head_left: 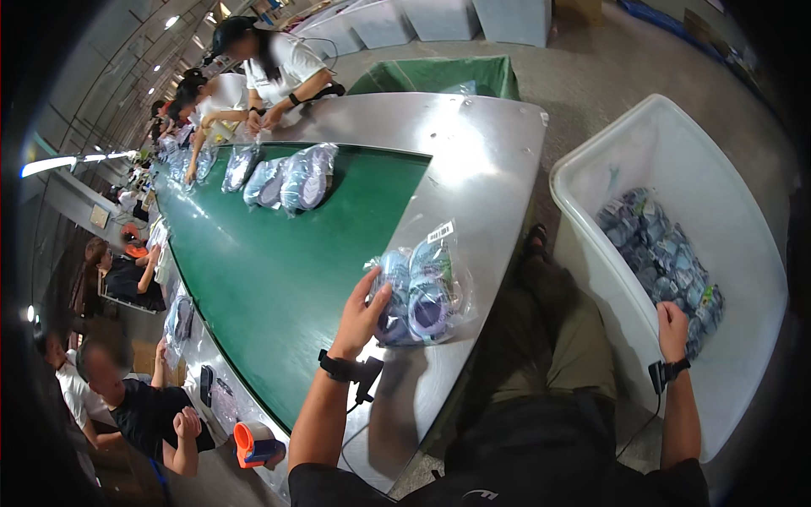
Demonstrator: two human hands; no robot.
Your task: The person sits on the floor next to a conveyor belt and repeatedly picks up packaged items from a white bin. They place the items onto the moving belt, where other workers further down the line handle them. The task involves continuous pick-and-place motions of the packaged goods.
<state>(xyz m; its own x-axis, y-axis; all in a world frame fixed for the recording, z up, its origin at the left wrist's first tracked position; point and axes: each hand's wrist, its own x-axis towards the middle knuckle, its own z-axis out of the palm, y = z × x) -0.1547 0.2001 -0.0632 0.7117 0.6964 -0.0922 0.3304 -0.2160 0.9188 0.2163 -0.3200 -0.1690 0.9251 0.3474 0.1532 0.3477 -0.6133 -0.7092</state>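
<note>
My left hand [365, 313] grips the left side of a clear plastic bag [443, 287] that lies on the metal table edge. Inside it is a pair of light-blue shoes with purple insides [428, 311], and a white barcode label [440, 231] sits at its top corner. Off to the right, my right hand [673, 328] is closed at the near rim of a large white plastic bin [583, 160], seemingly holding that rim; its fingertips are partly hidden. A heap of bagged bluish shoes [663, 253] lies at the bottom of the bin.
A green conveyor belt [287, 270] runs inside the metal table frame [473, 127]. More bagged shoes [291, 179] lie on its far part. Several people work along both sides. An orange-and-blue tape dispenser [256, 445] stands at the near left, and a green-covered container [439, 76] behind the table.
</note>
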